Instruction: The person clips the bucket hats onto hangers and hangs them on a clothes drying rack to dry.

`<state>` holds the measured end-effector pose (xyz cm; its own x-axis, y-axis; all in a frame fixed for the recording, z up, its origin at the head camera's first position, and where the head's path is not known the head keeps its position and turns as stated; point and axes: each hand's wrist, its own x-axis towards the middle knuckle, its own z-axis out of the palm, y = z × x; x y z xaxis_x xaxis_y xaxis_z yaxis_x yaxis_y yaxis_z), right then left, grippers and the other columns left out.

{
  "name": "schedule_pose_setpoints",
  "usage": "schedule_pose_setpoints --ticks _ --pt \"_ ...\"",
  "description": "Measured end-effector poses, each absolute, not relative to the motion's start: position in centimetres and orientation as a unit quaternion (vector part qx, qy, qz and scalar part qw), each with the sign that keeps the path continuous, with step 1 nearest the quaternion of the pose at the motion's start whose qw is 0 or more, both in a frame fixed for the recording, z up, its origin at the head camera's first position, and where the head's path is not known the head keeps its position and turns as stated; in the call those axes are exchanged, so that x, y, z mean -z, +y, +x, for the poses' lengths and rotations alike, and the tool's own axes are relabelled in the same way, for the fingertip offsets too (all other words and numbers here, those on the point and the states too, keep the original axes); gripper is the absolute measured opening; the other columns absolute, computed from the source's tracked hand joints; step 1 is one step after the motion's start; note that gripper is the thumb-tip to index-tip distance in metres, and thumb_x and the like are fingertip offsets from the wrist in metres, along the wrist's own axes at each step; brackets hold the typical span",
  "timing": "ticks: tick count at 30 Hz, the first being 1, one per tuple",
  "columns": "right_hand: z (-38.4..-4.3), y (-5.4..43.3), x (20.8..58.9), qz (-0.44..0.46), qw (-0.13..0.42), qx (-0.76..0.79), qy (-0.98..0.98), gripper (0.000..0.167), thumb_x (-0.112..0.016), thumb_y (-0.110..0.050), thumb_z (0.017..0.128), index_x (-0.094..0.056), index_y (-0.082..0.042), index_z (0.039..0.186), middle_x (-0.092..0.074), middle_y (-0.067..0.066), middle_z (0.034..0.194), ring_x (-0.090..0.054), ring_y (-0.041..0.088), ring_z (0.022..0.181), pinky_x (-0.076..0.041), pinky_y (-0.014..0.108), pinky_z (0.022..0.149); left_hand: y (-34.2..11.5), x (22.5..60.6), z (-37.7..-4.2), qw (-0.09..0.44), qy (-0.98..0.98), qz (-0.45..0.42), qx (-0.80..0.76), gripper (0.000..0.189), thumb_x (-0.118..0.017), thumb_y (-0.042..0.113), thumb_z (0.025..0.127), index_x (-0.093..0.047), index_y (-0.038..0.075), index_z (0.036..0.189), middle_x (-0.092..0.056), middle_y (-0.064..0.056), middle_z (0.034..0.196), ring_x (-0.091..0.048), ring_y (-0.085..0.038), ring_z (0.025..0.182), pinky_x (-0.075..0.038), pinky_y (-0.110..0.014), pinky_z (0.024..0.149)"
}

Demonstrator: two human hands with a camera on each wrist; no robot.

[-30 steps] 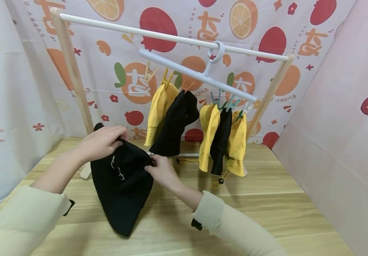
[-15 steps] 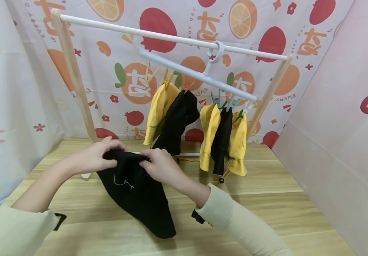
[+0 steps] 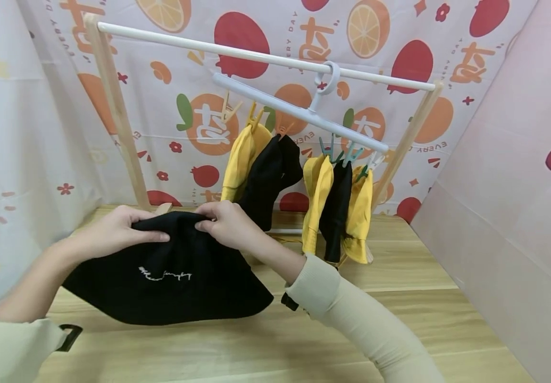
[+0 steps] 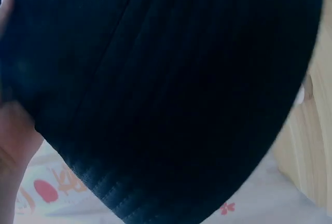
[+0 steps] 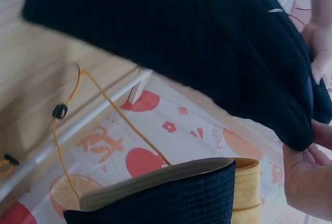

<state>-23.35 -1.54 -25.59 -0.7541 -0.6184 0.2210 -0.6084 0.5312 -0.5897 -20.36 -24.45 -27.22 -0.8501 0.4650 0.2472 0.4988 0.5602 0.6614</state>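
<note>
Both hands hold a black bucket hat (image 3: pixel 175 303) by its crown above the table, its wide brim spread downward and white script stitching facing the head camera. My left hand (image 3: pixel 113 234) pinches the crown's left side, thumb in front. On the other side, my right hand (image 3: pixel 232 226) pinches the crown near its top. Black cloth (image 4: pixel 181 89) of the hat fills most of the left wrist view. In the right wrist view the brim (image 5: pixel 129 22) stretches across the top, above a hanging black hat (image 5: pixel 171 198).
A white-barred wooden rack (image 3: pixel 266 56) stands at the back. From it hangs a tilted pale blue hanger (image 3: pixel 294 110) with yellow and black hats clipped on by pegs. A cream peg (image 3: pixel 227 111) at the hanger's left end holds nothing. The wooden table (image 3: pixel 400 319) lies below.
The held hat has turned: its brim swung from pointing down to spreading wide, and its stitching now lies nearly level. My left hand moved left and my right hand rose slightly.
</note>
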Motion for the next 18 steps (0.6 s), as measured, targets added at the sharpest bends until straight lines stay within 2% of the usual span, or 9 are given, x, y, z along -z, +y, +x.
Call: schedule_pose_setpoints --ticks 8,14,18 --pt "-24.5 -2.2 24.3 -0.377 -0.025 0.295 0.878 0.013 -0.061 -0.019 0.09 -0.068 -0.012 0.099 -0.061 -0.009 0.08 -0.054 0.002 0.073 -0.041 0.013 0.063 -27.1 25.9 -20.5 -0.006 -0.89 -0.236 0.391 0.012 -0.061 0.013 0.089 -0.07 0.008 0.094 -0.066 -0.003 0.079 -0.064 -0.021 0.063 -0.052 -0.032 0.056" --pt "-25.5 -1.1 22.5 -0.33 -0.028 0.415 0.848 0.011 -0.054 -0.008 0.092 -0.065 -0.007 0.093 -0.063 -0.002 0.079 -0.06 0.006 0.066 -0.048 0.019 0.059 -29.8 25.2 -20.5 0.038 -0.929 -0.172 0.325 0.022 -0.062 0.022 0.089 -0.07 0.005 0.101 -0.067 -0.002 0.081 -0.063 -0.016 0.061 -0.05 -0.028 0.056" --pt "-26.8 -0.5 20.7 -0.283 -0.043 0.478 0.83 0.015 -0.048 -0.004 0.093 -0.061 -0.004 0.1 -0.063 0.002 0.088 -0.062 0.011 0.074 -0.05 0.021 0.063 -31.5 24.5 -21.0 0.057 -0.953 -0.099 0.28 0.036 -0.061 0.034 0.088 -0.07 0.001 0.099 -0.064 -0.005 0.071 -0.059 -0.014 0.06 -0.045 -0.026 0.055"
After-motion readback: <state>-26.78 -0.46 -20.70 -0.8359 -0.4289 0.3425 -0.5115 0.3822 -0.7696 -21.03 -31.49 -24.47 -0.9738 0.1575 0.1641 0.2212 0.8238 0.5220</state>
